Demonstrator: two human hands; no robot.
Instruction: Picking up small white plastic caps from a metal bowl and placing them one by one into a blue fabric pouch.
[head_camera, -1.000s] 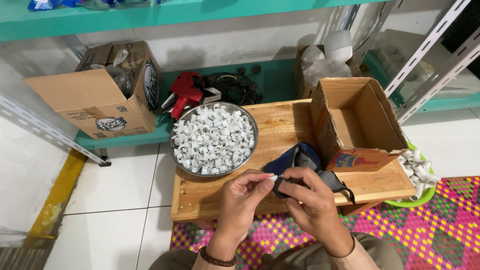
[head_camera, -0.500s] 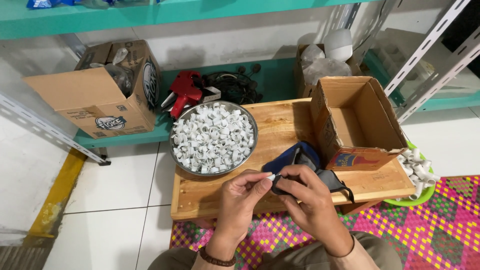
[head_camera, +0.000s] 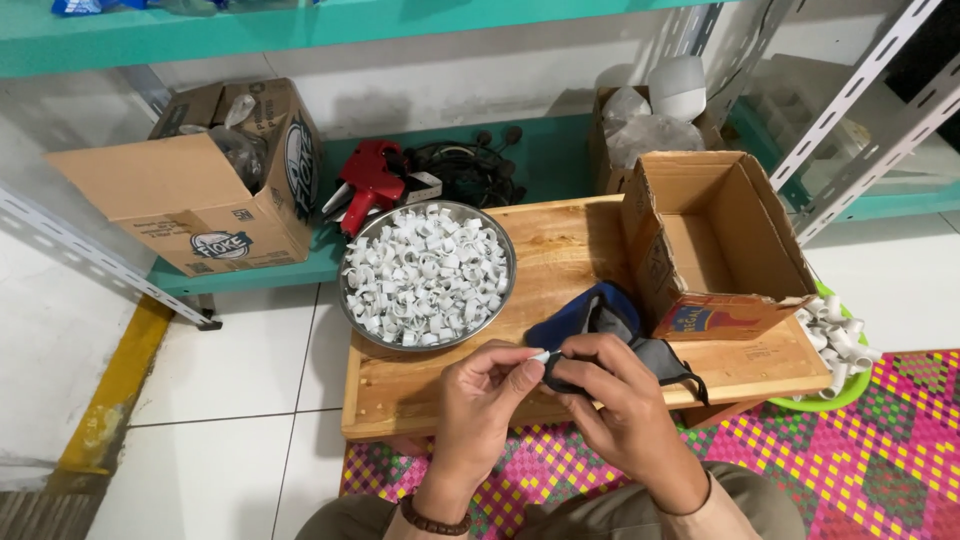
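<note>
Left hand (head_camera: 480, 385) and right hand (head_camera: 610, 395) pinch one small white plastic ring (head_camera: 541, 356) between them; round steel bowl of rings (head_camera: 428, 275) far-left, nearer left hand.

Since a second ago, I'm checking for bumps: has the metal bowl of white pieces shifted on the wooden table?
No. The metal bowl sits at the same spot on the wooden table, beside the open cardboard box, as before.
</note>
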